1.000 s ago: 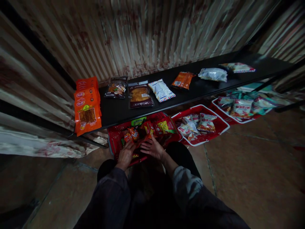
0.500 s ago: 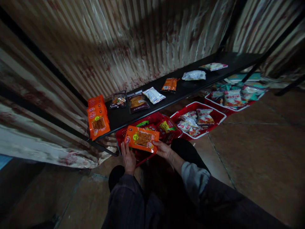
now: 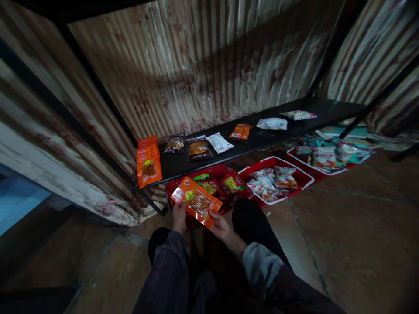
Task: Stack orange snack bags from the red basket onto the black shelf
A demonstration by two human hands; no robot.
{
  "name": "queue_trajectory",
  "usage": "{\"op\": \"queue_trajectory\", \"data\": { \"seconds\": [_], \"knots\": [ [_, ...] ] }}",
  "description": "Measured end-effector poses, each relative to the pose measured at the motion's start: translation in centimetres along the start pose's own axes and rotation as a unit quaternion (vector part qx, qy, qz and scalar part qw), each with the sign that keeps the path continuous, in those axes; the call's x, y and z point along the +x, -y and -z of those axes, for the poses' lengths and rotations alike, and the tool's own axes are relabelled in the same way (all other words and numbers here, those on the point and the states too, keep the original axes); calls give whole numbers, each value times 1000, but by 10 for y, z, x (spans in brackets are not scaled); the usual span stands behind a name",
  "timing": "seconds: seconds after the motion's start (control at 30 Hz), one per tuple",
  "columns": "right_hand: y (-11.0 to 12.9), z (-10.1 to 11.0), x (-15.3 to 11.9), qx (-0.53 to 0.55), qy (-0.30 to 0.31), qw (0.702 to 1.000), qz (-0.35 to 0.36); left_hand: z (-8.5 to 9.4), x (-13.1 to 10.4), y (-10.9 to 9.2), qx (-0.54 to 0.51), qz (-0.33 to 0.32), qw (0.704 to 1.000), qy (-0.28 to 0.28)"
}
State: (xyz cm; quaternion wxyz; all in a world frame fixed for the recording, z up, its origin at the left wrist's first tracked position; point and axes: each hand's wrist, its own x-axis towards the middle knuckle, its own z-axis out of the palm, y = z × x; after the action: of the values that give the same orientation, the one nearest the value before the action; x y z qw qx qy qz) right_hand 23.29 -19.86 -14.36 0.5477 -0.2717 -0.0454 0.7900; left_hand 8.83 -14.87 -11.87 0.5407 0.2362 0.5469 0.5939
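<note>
An orange snack packet (image 3: 195, 201) with brown sticks pictured on its front is tilted, its right end lower. My left hand (image 3: 179, 218) is closed on its lower left edge, and my right hand (image 3: 221, 226) pinches the lower right corner. Below and behind the packet, partly hidden by it, is a red basket (image 3: 170, 185) holding red and green snack bags (image 3: 231, 184). Similar orange packets (image 3: 149, 168) overlap in a row at the left end of the black shelf (image 3: 173, 169).
Along the shelf lie a brown packet (image 3: 199, 149), a white one (image 3: 220, 142), a small orange one (image 3: 240, 132) and several others. Two more red baskets (image 3: 309, 182) (image 3: 330, 171) with snack bags stand on the floor at right. A striped curtain (image 3: 196, 78) hangs behind.
The orange packet has turned, its right end dropping, and my right hand has moved down with it. My left fingers now grip its edge. The camera view has shifted.
</note>
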Motion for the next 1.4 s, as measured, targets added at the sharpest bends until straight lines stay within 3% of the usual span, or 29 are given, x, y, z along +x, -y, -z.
{"op": "queue_trajectory", "data": {
  "seconds": [0.13,0.3,0.4,0.47,0.57,0.73,0.97,1.07,1.4],
  "knots": [
    [-4,0,-1,-7,0,1000,-17,-9,6,-13,-35,-7,999,-25],
    [29,-4,-1,-19,-54,998,0,-11,11,-41,-40,-25,999,4],
    [51,-23,4,-110,-76,991,6,-14,11,-57,-33,-15,999,22],
    [61,-42,10,-194,-119,974,20,-18,8,-64,-28,-7,999,30],
    [71,-70,21,-280,-126,950,57,-25,3,-72,-24,-1,999,42],
    [81,-98,37,-237,-72,962,118,-34,-8,-84,-22,9,998,62],
    [82,-99,30,-234,-26,969,75,-36,-14,-108,-33,19,999,-2],
    [81,-98,25,-242,-38,967,63,-39,-17,-117,-23,15,999,-28],
    [89,-97,17,-247,-48,965,70,-48,-23,-137,4,23,1000,21]
  ]
}}
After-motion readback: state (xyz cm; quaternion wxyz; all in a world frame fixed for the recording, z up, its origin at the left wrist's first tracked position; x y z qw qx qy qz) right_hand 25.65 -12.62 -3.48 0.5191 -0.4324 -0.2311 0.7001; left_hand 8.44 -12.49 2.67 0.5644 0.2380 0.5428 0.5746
